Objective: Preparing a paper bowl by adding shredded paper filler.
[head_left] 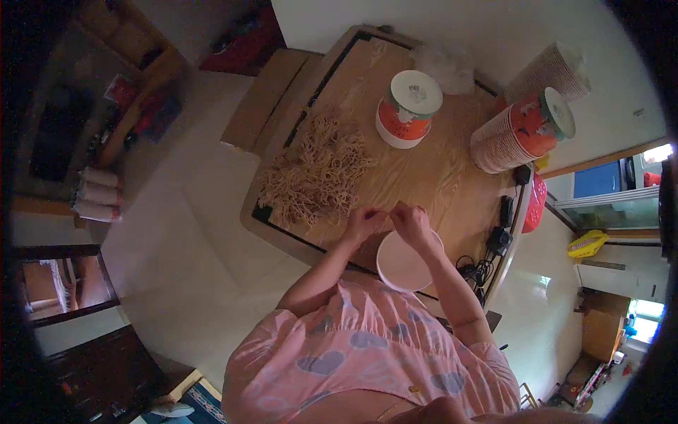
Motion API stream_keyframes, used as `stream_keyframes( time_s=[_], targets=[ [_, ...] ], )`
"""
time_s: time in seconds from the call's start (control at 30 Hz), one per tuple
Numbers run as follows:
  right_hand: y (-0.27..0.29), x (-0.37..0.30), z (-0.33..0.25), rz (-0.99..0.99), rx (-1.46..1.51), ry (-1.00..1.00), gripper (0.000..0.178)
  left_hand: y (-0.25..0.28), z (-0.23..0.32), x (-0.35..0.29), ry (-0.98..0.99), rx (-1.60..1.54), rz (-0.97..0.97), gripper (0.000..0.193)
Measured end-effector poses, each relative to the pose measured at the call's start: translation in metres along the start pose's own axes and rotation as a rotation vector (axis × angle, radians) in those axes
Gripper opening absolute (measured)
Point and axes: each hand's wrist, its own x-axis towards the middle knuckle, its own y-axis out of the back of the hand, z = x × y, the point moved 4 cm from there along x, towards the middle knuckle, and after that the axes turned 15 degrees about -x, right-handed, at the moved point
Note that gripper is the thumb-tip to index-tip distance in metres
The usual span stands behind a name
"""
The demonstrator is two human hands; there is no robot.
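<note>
My left hand (364,225) and my right hand (412,223) are raised close together over the near edge of the wooden table (417,180). Both have their fingers pinched, and the tips almost meet. Whatever is between them is too small to make out. Under my right wrist stands a round white tub (406,263), partly covered by that hand and forearm. Left of my hands lies a tangled heap of thin beige cords (318,173). Farther back is an orange and white paper tub (404,126), with a white round piece (417,93) on top.
Stacked paper tubs (501,145) lean at the table's right side, with another stack (549,74) behind. A clear plastic bag (446,67) sits at the back. Black adapters (499,241) and cables (479,271) line the right edge. A cardboard box (272,99) stands beyond the left edge.
</note>
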Motion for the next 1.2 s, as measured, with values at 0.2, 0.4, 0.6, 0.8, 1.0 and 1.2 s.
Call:
stream_keyframes(
  time_s=[0.2,0.4,0.6,0.8,1.0,1.2],
  targets=[
    [-0.002,-0.001,-0.002,0.175,-0.084,0.076,0.007,-0.011,0.012,-0.005,-0.375,0.407,0.123,0.011],
    [-0.003,-0.001,-0.002,0.156,-0.006,0.014,0.005,0.007,-0.018,0.003,-0.255,0.290,0.082,0.019],
    [-0.005,0.001,0.010,0.167,0.015,-0.025,0.007,-0.012,0.011,-0.007,-0.233,0.216,0.003,0.014],
    [0.002,0.001,0.004,0.025,0.084,-0.093,0.014,-0.007,0.002,-0.002,-0.195,0.047,0.001,0.013],
    [0.007,-0.002,0.003,0.175,-0.089,0.048,0.010,-0.026,0.028,0.000,-0.492,0.385,0.046,0.014],
    [-0.013,0.013,0.048,-0.241,0.104,-0.131,0.016,-0.001,-0.032,0.044,-0.220,0.276,-0.092,0.016]
  ],
)
